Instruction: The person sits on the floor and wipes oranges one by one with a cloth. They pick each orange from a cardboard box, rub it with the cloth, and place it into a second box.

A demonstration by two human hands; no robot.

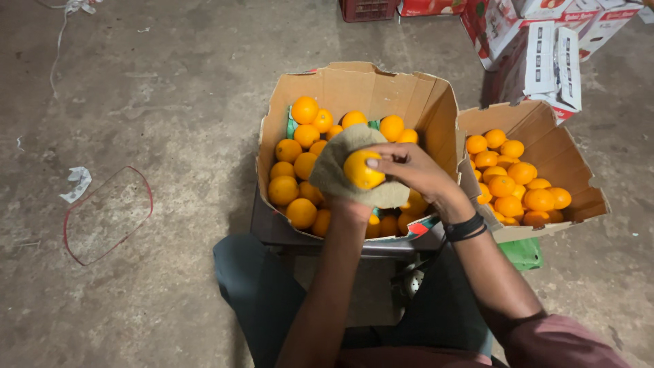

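Note:
An orange [362, 170] sits in a coarse beige cloth [337, 160] over an open cardboard box [354, 85] full of oranges. My left hand [351, 204] is under the cloth, mostly hidden, cupping cloth and fruit from below. My right hand [409, 169] grips the orange from the right, thumb on top; black bands circle its wrist. The box rests on a low metal stand in front of my knees.
A second open cardboard box [545, 136] with oranges stands at the right, touching the first. White printed cartons [545, 61] are stacked behind it. A green object [523, 253] lies under the right box. A red wire loop [105, 215] and paper scraps lie on the concrete floor, left.

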